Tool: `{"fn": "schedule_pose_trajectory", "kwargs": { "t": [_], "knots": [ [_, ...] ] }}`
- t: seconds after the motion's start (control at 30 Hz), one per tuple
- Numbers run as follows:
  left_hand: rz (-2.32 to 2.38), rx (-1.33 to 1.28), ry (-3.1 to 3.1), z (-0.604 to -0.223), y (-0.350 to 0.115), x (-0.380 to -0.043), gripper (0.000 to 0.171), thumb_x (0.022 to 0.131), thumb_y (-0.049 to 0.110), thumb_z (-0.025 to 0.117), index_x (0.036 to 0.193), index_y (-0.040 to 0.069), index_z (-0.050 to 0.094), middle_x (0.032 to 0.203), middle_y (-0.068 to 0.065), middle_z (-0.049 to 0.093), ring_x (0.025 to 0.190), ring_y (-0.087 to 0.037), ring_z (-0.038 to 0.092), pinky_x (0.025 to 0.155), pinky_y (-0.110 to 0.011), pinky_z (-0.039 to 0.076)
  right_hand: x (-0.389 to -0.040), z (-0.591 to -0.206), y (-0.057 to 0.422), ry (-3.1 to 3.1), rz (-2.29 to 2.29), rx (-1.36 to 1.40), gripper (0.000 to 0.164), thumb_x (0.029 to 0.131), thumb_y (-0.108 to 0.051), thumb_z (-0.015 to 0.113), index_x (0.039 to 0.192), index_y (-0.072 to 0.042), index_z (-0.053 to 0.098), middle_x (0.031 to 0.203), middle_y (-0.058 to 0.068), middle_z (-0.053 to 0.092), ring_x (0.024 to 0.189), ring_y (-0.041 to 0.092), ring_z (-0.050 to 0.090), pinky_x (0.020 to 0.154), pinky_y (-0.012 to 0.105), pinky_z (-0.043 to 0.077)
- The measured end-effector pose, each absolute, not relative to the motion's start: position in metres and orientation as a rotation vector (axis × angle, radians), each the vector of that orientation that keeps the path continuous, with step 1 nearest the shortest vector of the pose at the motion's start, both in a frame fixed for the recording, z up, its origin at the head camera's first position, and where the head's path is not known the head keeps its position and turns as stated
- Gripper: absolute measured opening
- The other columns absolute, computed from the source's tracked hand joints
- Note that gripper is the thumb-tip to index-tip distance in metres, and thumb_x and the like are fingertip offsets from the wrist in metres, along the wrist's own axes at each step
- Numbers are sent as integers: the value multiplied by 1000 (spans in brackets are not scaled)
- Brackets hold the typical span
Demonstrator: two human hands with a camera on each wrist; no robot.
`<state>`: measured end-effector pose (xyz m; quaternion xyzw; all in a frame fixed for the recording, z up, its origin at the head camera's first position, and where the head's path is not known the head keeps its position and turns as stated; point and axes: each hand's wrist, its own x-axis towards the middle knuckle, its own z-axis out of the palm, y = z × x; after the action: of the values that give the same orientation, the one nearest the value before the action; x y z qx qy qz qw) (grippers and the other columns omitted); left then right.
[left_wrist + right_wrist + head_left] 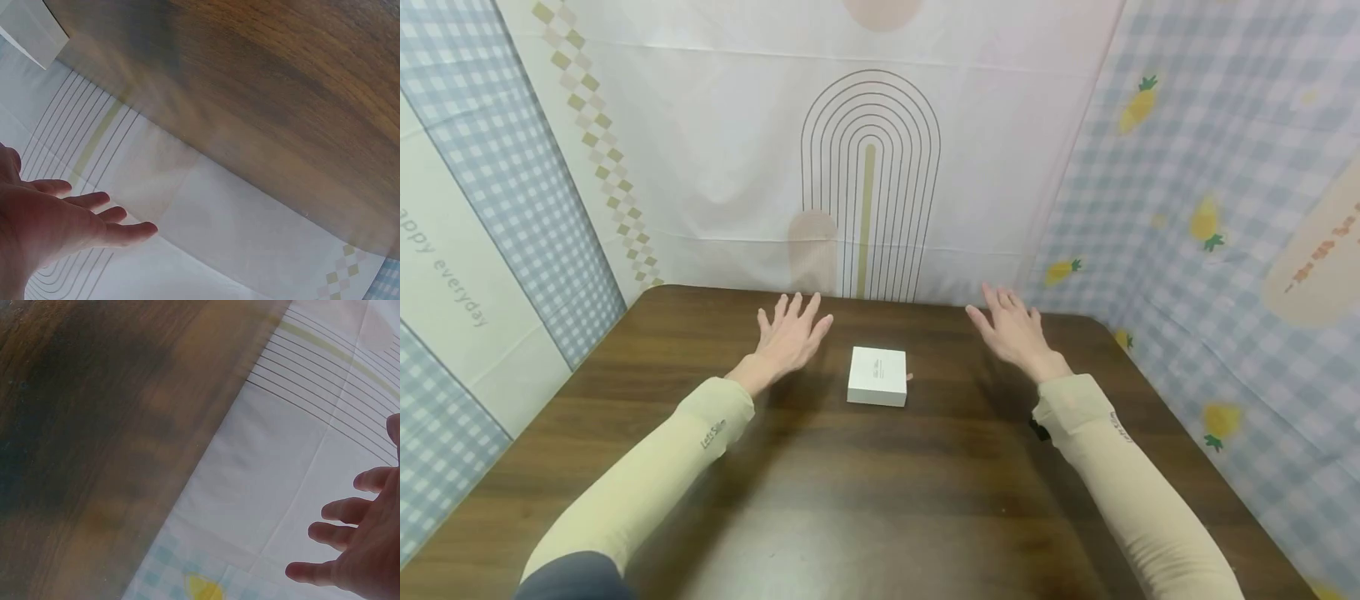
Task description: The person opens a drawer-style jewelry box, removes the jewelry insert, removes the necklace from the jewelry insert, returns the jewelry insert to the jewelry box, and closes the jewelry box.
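A small white square box (878,371) with faint print on its lid lies on the dark wooden table (850,483), and a small tab pokes out at its right side. To the left of the box, my left hand (786,340) hovers over the table with fingers spread, holding nothing. My right hand (1013,332) is farther off on the box's other side, also spread and holding nothing. In the left wrist view, a corner of the box (34,28) shows at the top left, apart from the fingers (128,232). The right wrist view has only the hand (369,540), table and cloth.
Behind the table hangs a white cloth (722,150) with an arch pattern. Checked cloths close off the left (550,192) and right (1187,250) sides, the right one with pineapple prints. The table's far edge runs just beyond my fingertips.
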<state>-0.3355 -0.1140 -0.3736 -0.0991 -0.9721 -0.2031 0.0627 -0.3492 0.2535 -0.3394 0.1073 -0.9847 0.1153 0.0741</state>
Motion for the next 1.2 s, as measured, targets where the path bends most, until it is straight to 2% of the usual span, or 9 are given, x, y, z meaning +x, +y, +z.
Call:
{"fn": "schedule_pose_trajectory", "kwargs": {
  "t": [0.33,0.5,0.67,0.9,1.2],
  "knots": [
    [-554,-404,-2944,-379,-112,-335,62,102,50,25,155,17,19,158,-23,18,147,-45,11,111,-71,3,-347,-342,253,-2952,352,329,74,99,-60,22,156,-15,9,160,23,13,147,43,10,108,73,11],
    [-541,-465,-2943,-383,-109,-335,64,102,50,27,153,11,25,158,-20,22,148,-39,14,115,-66,6,-348,-342,254,-2947,351,333,74,99,-60,22,156,-14,10,159,24,13,147,43,12,108,72,15],
    [-516,-641,-2959,-385,-103,-335,67,101,51,31,149,5,31,157,-17,27,148,-35,19,117,-59,13,-348,-341,253,-2948,350,343,74,100,-59,22,155,-12,11,159,25,14,145,45,16,107,71,20],
    [-435,-898,-3016,-386,-90,-333,80,95,60,42,151,4,28,157,-17,27,147,-35,23,118,-54,20,-349,-338,252,-2973,358,346,72,101,-57,23,155,-11,12,158,26,15,143,48,19,107,71,20],
    [-371,-1019,-3039,-391,-68,-333,99,80,65,62,152,8,26,157,-15,29,145,-32,28,116,-48,27,-352,-338,250,-2938,353,383,62,102,-43,39,146,0,33,146,29,39,132,48,39,105,61,35]
  ]
}}
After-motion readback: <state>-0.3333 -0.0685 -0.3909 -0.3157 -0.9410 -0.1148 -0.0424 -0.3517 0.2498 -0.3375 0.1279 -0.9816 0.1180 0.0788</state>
